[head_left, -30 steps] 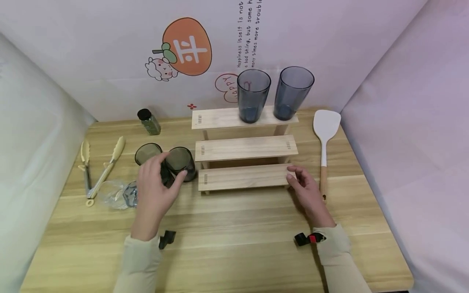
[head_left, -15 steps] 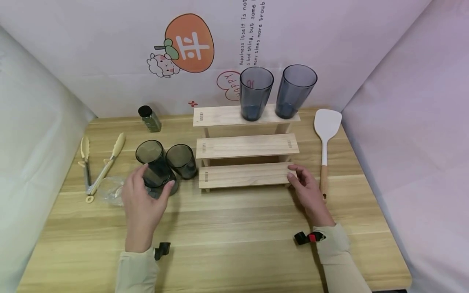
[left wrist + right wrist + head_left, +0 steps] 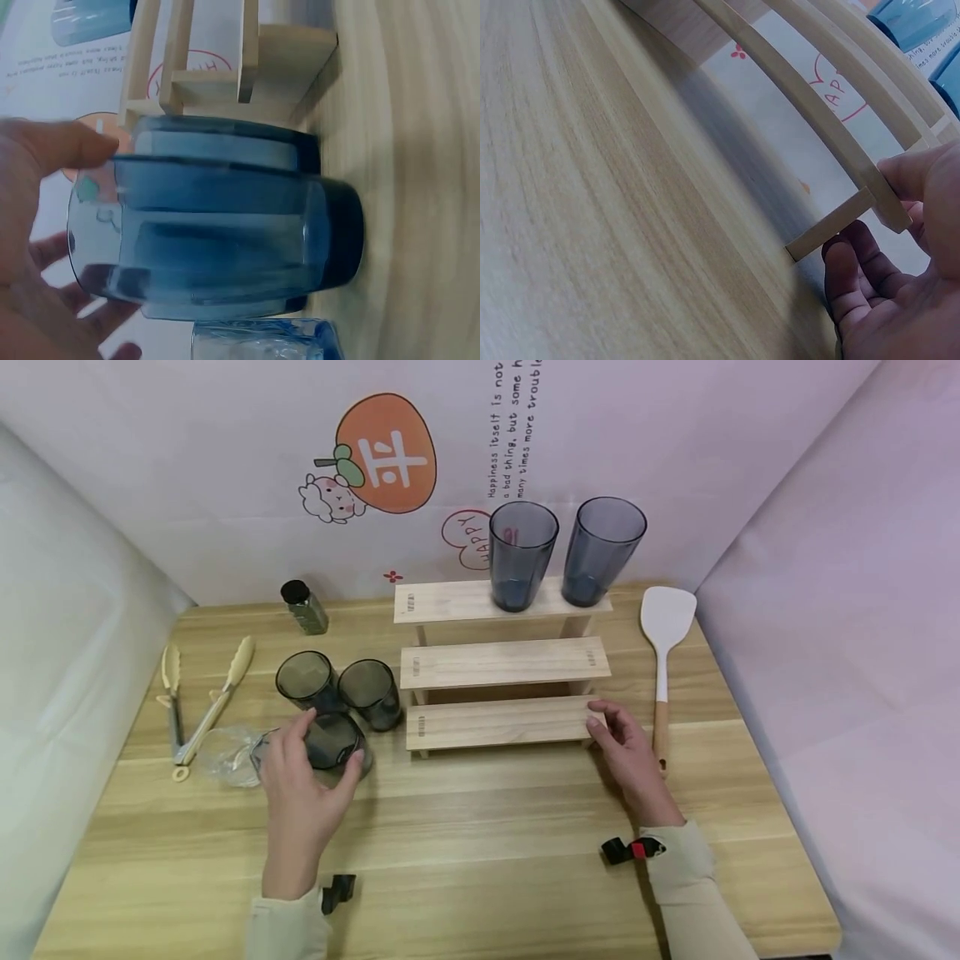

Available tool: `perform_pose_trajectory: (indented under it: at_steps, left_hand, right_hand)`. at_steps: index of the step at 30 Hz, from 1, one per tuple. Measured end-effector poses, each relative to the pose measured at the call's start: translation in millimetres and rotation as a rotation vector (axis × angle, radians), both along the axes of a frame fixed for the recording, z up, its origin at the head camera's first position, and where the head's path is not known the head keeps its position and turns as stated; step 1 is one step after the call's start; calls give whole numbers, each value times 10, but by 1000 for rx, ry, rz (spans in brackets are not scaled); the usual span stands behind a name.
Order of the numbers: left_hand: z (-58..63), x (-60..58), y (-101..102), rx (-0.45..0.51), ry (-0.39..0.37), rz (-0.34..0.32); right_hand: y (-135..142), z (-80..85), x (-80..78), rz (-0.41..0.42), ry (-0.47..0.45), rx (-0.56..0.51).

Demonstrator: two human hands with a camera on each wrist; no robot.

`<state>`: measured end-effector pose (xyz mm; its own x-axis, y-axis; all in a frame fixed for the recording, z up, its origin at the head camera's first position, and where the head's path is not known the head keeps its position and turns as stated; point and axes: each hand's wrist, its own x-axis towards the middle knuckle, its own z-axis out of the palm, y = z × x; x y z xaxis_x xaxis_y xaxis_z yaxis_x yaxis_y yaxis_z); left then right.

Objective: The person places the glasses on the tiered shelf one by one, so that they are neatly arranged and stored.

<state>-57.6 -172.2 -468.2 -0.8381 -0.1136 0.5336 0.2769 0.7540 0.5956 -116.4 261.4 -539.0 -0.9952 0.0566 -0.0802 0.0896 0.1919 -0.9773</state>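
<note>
In the head view my left hand is at the front dark tinted glass, thumb and fingers spread round its rim. The left wrist view shows the thumb on the near rim of this drinking glass, other fingers past its far side. Two more tinted glasses stand close behind it. My right hand pinches the right end of the lowest shelf of a three-step wooden rack; in the right wrist view, thumb and fingers lie about the rack's end and leg.
Two tall blue-grey glasses stand on the top step. A white spatula lies right of the rack. At the left are tongs, a crumpled clear plastic piece and a black-capped spice jar.
My left hand has drawn back from the rear glasses toward me, then shifted slightly right onto the front glass. The right hand stays at the rack's end.
</note>
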Motion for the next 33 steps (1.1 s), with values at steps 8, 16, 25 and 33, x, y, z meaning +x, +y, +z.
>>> perform_pose_trajectory:
  at_steps: [8, 16, 25, 33]
  left_hand:
    - [-83, 117, 145, 256, -134, -139]
    - [-232, 101, 325, 568, -223, -2]
    - [-244, 106, 295, 633, -220, -65]
    - [-285, 139, 327, 669, -235, -30]
  right_hand:
    - [13, -14, -8, -6, 13, -10]
    - [8, -18, -3, -6, -2, 3]
    - [12, -38, 0, -23, -2, 11]
    - [4, -25, -12, -10, 7, 13]
